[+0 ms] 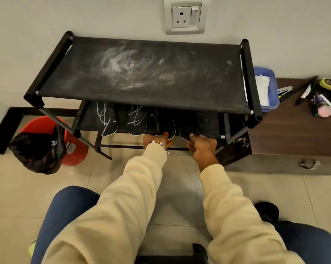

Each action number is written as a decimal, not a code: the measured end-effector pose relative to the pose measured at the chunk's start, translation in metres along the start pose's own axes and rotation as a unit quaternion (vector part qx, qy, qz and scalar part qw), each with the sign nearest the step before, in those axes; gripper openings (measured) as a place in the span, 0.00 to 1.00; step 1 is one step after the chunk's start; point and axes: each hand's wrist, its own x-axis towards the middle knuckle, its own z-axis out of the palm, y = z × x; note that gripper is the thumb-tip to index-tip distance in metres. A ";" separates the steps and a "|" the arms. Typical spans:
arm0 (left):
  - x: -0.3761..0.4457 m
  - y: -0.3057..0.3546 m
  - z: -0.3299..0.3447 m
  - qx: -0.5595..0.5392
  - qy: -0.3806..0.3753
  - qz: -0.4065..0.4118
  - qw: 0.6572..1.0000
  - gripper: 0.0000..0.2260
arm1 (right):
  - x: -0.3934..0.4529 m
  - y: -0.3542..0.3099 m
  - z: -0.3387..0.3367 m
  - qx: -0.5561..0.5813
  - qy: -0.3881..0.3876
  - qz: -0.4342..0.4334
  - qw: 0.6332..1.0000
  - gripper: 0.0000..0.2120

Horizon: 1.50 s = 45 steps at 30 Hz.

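White wall (46, 16) with socket (181, 17); beige tiled floor (12, 187); brown cabinet (284, 134) right.

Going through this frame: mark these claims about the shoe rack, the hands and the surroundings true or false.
1. The rack's top shelf is smeared with dust. True.
2. Both hands reach for the top shelf. False: the left hand and the right hand pinch the heels of the plain black slippers on the lower shelf.
3. A red bucket stands to the left of the rack. True.
4. The left wrist is bare. False: it wears a bead bracelet.
5. A plug sits in the wall socket. False: nothing is plugged in.
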 end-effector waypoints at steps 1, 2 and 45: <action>-0.008 0.000 -0.001 -0.015 0.006 0.003 1.000 0.17 | -0.005 0.000 -0.003 0.001 -0.012 -0.002 1.000 0.08; -0.017 0.000 -0.003 -0.034 0.005 0.000 0.999 0.15 | -0.011 -0.001 -0.007 0.001 -0.026 -0.005 1.000 0.08; -0.265 -0.045 -0.078 -0.146 -0.083 0.223 0.960 0.14 | -0.231 0.017 -0.147 0.122 -0.215 -0.143 0.959 0.12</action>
